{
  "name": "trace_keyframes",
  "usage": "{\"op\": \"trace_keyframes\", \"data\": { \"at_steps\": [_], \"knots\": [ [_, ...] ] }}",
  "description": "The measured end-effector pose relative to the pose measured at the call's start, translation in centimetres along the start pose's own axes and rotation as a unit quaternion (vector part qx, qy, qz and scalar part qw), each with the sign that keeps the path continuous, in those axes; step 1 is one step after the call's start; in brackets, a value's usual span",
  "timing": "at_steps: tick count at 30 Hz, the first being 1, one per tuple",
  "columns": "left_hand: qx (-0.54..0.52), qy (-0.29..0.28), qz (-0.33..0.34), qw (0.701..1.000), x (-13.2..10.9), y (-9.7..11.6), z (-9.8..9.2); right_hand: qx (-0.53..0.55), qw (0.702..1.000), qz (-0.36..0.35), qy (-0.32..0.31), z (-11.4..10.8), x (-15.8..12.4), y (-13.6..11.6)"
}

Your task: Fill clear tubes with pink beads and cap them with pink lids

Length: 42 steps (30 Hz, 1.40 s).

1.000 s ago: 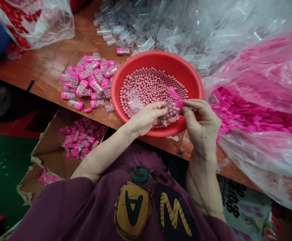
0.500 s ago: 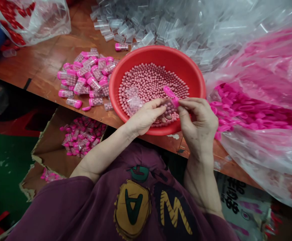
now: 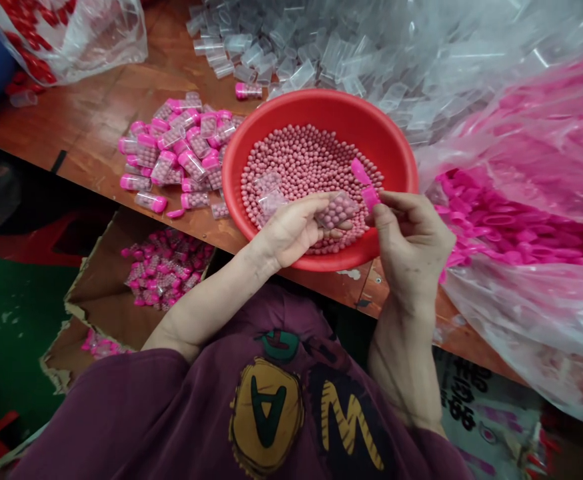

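Note:
My left hand [image 3: 291, 230] is closed round a small clear vial [image 3: 337, 210] filled with pink beads, held over the near side of the red bowl [image 3: 321, 110]. My right hand [image 3: 411, 240] pinches a bright pink cap [image 3: 370, 197] just right of the vial's mouth; a small gap separates cap and vial. The bowl holds a layer of pink beads [image 3: 311, 163] and two empty clear vials [image 3: 271, 193] lying on them.
A pile of filled, capped vials [image 3: 181, 150] lies left of the bowl on the wooden table [image 3: 96, 113]. Empty clear vials [image 3: 291, 57] are heaped behind. A plastic bag of pink caps [image 3: 511, 220] sits right. A cardboard box [image 3: 121, 293] below holds more filled vials.
The cap in my right hand has drawn slightly away from the vial to the right. The view has shifted a little; both hands stay over the bowl's near edge.

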State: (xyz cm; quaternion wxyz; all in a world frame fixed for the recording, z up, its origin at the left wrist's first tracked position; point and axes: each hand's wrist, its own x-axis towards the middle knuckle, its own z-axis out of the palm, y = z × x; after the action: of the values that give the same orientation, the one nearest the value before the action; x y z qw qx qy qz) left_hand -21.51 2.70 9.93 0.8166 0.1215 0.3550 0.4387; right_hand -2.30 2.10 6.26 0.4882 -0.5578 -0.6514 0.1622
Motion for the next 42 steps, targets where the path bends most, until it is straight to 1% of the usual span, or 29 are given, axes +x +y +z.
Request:
{"op": "trace_keyframes", "data": {
  "at_steps": [2, 5, 9, 13, 17, 21, 26, 29, 33, 35, 39, 41, 42],
  "knots": [
    [0.000, -0.003, 0.004, 1.000, 0.1, -0.2, -0.1, 0.024, 0.999, 0.004, -0.024, 0.3, 0.1, -1.1],
    [0.031, 0.015, 0.018, 0.999, 0.3, -0.6, -0.2, 0.046, 0.998, 0.000, -0.051, 0.7, 0.1, -2.1],
    [0.080, 0.021, 0.050, 0.995, 0.5, -1.3, -0.3, 0.087, 0.996, 0.009, -0.024, 1.1, -0.1, -2.4],
    [0.104, 0.036, 0.076, 0.991, 0.6, -1.6, -0.2, 0.038, 0.999, -0.035, -0.013, 1.4, -0.2, -2.4],
    [0.090, 0.015, 0.057, 0.994, 0.6, -1.5, -0.4, 0.042, 0.998, -0.045, -0.020, 1.1, -0.1, -2.2],
    [0.085, 0.009, 0.047, 0.995, 0.7, -1.4, -0.8, 0.006, 0.997, -0.077, -0.020, 0.8, -0.4, -2.3],
    [0.084, -0.004, 0.041, 0.996, 0.5, -1.5, -0.8, 0.010, 0.997, -0.072, -0.016, 0.5, -0.9, -1.9],
    [0.094, 0.012, 0.048, 0.994, 0.4, -1.5, -0.5, -0.008, 0.996, -0.093, -0.004, 0.2, -0.7, -2.1],
    [0.107, 0.032, 0.054, 0.992, 0.3, -1.5, -0.1, -0.019, 0.994, -0.108, -0.026, 0.2, -0.5, -2.5],
    [0.110, 0.040, 0.059, 0.991, 0.2, -1.4, 0.0, -0.029, 0.991, -0.124, -0.032, 0.6, -0.8, -2.8],
    [0.107, 0.056, 0.061, 0.991, 0.1, -1.2, 0.0, -0.073, 0.986, -0.151, -0.023, 1.4, -2.2, -3.3],
    [0.088, 0.051, 0.058, 0.993, 0.0, -1.1, -0.1, -0.066, 0.987, -0.147, -0.021, 1.2, -2.3, -3.3],
    [0.076, 0.041, 0.055, 0.995, 0.0, -1.1, -0.2, -0.049, 0.990, -0.131, -0.027, 1.0, -2.1, -3.3]
  ]
}}
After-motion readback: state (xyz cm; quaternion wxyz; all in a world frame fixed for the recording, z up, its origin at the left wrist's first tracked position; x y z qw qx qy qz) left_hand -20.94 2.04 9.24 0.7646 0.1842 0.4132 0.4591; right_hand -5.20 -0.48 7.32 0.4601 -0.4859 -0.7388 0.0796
